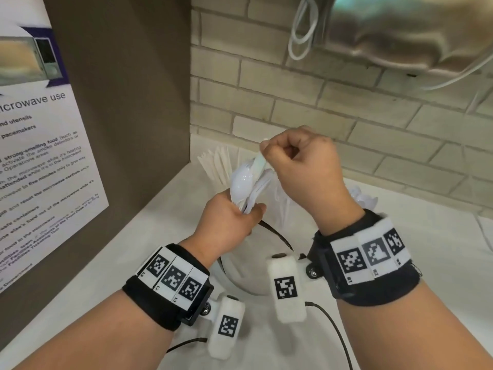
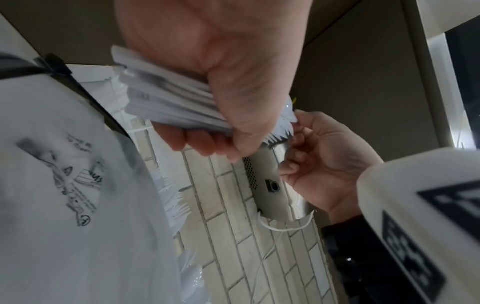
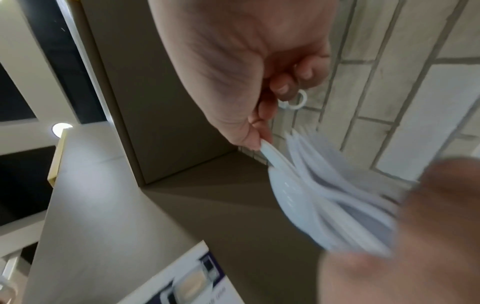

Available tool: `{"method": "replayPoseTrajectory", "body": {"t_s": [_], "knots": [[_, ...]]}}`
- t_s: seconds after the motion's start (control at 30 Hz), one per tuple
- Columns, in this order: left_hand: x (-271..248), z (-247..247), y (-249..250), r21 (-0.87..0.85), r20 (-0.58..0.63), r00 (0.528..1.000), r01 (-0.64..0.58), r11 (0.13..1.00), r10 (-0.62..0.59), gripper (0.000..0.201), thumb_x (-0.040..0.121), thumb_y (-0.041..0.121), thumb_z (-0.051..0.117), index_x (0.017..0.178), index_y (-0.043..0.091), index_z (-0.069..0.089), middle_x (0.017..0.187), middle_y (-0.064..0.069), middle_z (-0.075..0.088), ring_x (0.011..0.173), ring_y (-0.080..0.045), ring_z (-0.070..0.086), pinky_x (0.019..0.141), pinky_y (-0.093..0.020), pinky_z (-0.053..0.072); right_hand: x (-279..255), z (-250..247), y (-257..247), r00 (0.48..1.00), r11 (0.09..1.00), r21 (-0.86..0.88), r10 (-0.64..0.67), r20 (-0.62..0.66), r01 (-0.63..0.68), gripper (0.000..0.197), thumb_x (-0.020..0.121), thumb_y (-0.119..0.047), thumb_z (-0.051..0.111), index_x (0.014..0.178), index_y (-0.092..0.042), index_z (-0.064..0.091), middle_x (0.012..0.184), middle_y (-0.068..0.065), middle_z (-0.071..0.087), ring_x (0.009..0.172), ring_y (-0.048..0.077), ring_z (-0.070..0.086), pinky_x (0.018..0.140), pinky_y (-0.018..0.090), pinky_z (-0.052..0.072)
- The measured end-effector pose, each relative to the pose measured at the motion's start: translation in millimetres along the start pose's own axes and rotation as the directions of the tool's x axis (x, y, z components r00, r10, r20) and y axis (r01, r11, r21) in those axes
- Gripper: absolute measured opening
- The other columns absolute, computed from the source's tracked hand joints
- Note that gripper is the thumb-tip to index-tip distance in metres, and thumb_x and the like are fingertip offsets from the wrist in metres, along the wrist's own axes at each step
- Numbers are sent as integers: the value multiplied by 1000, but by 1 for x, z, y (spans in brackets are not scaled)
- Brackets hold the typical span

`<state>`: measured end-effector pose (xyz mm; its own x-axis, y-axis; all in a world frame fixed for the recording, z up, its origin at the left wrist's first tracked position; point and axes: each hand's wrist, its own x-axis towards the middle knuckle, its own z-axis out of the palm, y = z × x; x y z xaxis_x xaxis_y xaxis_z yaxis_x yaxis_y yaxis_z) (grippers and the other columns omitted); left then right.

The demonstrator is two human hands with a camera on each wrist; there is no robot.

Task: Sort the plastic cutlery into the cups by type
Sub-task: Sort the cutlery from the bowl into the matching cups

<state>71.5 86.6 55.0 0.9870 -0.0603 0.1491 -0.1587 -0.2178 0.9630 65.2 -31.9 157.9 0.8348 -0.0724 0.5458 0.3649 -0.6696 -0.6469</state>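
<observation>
My left hand [image 1: 246,213] grips a bundle of white plastic cutlery [image 1: 246,184] by the handles, spoon bowls and fork tines pointing up. My right hand [image 1: 266,149] pinches the upper end of one white piece [image 1: 259,164] in that bundle; I cannot tell its type. The left wrist view shows the left hand [image 2: 233,115] wrapped round the handles [image 2: 171,102], with the right hand's fingertips [image 2: 298,123] at the tines. A cup of knives [image 1: 217,165] stands at the back left. A large white cup [image 1: 249,273] sits under my hands. More cutlery [image 1: 364,197] shows behind the right wrist.
A brown panel with a microwave notice [image 1: 40,156] walls off the left side. A brick wall [image 1: 346,116] runs behind the white counter [image 1: 440,263]. A steel appliance [image 1: 400,30] with a white cable hangs overhead. Forks [image 2: 179,205] stick out beside a printed white cup [image 2: 64,185].
</observation>
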Motion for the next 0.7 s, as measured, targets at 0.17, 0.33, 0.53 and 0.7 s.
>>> {"method": "replayPoseTrajectory", "body": {"t_s": [0.17,0.33,0.53,0.7], "knots": [[-2,2,-2,-51,62,998,-19,999,22,27,84,27,69,66,14,53,55,6,53,43,-6,51,46,-15,43,0,-2,2,997,998,48,24,73,-28,17,83,-33,69,81,-16,70,74,-11,59,50,1,44,57,16,33],[1,1,-7,-66,131,991,-10,998,18,27,83,25,72,65,14,55,53,9,52,46,-7,52,51,-19,46,9,-11,3,986,990,98,85,141,-99,27,89,-29,65,82,-3,68,57,-4,53,43,4,40,48,21,36],[-2,-13,-20,-297,336,938,24,954,81,16,87,30,66,78,18,64,66,-1,60,67,-16,60,76,-29,52,48,-52,-3,984,867,493,135,-112,-63,17,98,-20,51,84,-15,60,64,-1,57,44,9,50,46,25,45],[8,-18,-25,-550,392,919,189,813,51,16,84,33,69,75,19,64,69,-1,56,69,-18,58,79,-36,51,82,-31,23,983,819,566,169,-76,-97,10,99,-18,51,90,-20,54,76,4,60,49,11,61,50,26,53]]}}
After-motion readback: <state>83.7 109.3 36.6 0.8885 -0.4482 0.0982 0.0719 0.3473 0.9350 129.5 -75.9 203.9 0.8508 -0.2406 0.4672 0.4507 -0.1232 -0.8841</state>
